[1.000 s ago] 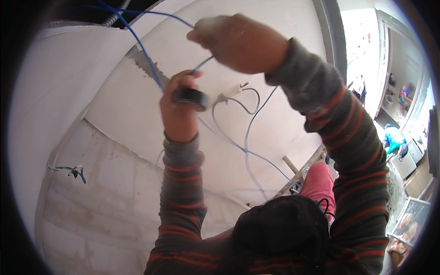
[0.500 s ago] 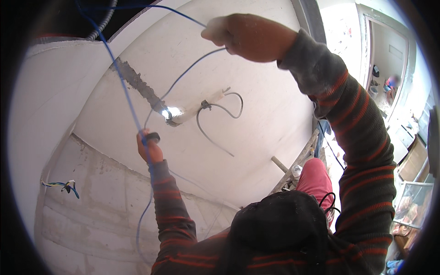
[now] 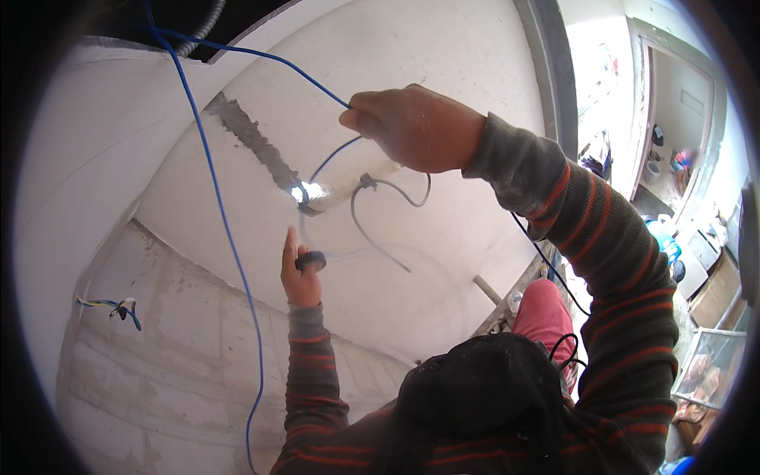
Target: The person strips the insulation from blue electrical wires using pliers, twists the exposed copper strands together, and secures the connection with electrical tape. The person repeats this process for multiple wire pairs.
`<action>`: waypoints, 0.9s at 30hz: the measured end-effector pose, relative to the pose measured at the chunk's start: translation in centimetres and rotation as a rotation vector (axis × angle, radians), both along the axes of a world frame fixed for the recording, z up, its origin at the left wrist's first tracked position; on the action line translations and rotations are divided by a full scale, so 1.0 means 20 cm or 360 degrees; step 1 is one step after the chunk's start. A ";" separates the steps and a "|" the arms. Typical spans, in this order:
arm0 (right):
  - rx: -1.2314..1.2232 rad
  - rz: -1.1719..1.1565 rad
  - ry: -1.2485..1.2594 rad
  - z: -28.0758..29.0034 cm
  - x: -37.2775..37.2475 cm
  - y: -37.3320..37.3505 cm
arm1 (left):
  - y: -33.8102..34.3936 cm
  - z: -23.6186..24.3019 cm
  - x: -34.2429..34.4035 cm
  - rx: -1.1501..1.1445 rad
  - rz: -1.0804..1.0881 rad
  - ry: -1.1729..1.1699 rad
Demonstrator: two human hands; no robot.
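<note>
My right hand [image 3: 419, 127] is raised at the upper middle, thumb and fingers pinched on a blue wire [image 3: 279, 59]. The wire comes down from the dark opening at the upper left, and a short piece passes below the hand toward a bright lit spot [image 3: 307, 192] on the white surface. My left hand [image 3: 299, 279] is lower and further left, closed around a black ring that looks like a roll of electrical tape [image 3: 311, 260], one finger pointing up. A blurred pale strand runs near that hand. Another length of blue wire [image 3: 225, 222] hangs to its left.
A grey cable [image 3: 358, 222] curls out beside the lit spot. Stripped wires [image 3: 119, 307] stick out of the left wall. Grey flexible conduit [image 3: 207, 24] shows in the opening. At the right, beyond a doorway [image 3: 679, 119], a person [image 3: 682, 166] sits; a framed glass pane [image 3: 701, 364] leans below.
My right hand has come down with the blue wire. My left hand has shifted right and slightly down with the black ring, and the hanging wire no longer crosses in front of it.
</note>
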State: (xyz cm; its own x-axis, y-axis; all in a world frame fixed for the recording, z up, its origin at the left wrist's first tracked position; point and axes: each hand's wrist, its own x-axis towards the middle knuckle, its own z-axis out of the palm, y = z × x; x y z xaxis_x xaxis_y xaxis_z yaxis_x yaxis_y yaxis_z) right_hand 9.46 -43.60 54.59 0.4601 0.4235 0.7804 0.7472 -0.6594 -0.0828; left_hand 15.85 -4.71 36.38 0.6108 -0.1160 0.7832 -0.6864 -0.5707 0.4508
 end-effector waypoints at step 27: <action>0.0499 0.0030 0.0047 0.05 -0.23 -0.11 | -0.53 0.51 0.10 0.0072 0.0068 -0.0374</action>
